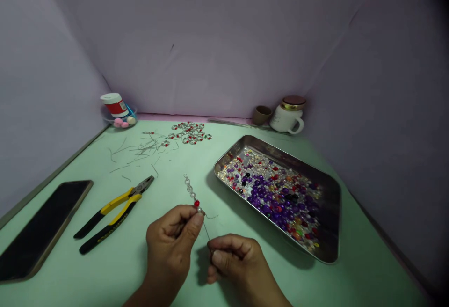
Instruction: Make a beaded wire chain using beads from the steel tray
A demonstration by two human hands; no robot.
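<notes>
Between the thumb and forefinger of my left hand [175, 237] is the lower end of a string of beads [191, 192], clear ones with one red bead near my fingertips. A thin wire [206, 228] runs from there down to my right hand [233, 255], whose thumb and forefinger pinch its other end. Both hands are closed above the green tabletop. Right of them stands a metal tray [273, 222] of loose purple, clear, red and black beads. Pliers [121, 211] with yellow and black handles lie to the left, jaws pointing away from me.
A dark phone [45, 225] lies at the left edge. Wire offcuts [140, 150] and several beaded rings [191, 133] are spread farther back. A bowl [133, 119] with a white-and-red container [116, 105] stands back left; a brown cup [261, 115] and white mug [285, 119] stand back right.
</notes>
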